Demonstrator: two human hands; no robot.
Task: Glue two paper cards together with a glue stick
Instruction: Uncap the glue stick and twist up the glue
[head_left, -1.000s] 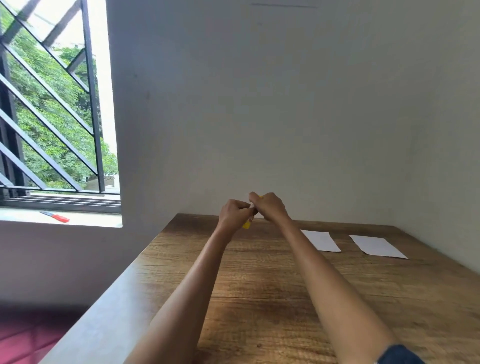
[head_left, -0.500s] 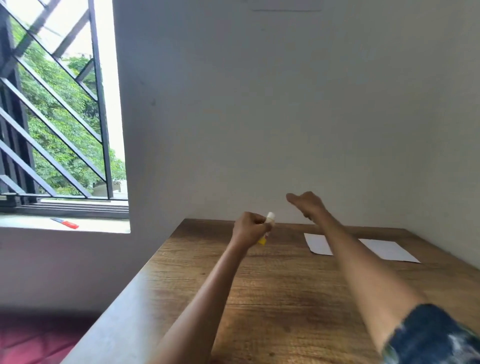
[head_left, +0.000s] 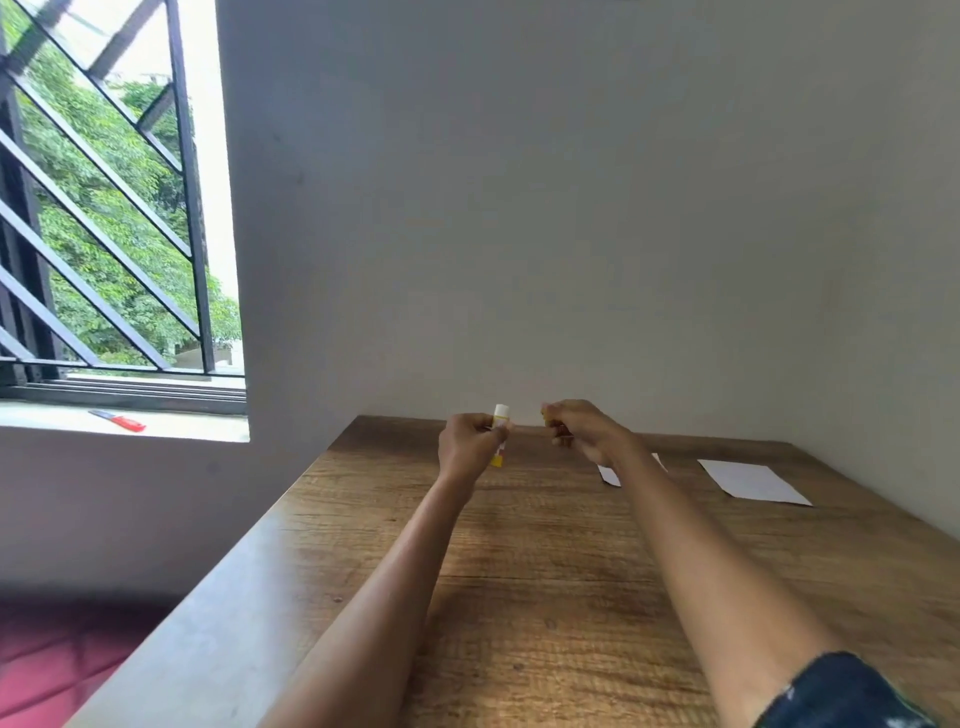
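My left hand (head_left: 470, 441) grips a glue stick (head_left: 500, 420) upright above the far part of the wooden table (head_left: 545, 571). The stick's white top pokes out above my fingers and its yellow base shows below them. My right hand (head_left: 579, 428) hovers a short way to the right, its fingers curled round a small yellow piece, the cap (head_left: 544, 413), which is mostly hidden. One white paper card (head_left: 753, 480) lies flat at the far right. The other card (head_left: 609, 475) lies left of it, largely covered by my right forearm.
A wall runs along the table's far edge and another along its right side. At the left is a barred window with a red-handled tool (head_left: 118, 420) on its sill. The floor beside the table's left edge is dark red.
One second ago both hands met on the glue stick. The right hand then pulled away to the right, baring the white top, and now sits a little lower and nearer the left hand.
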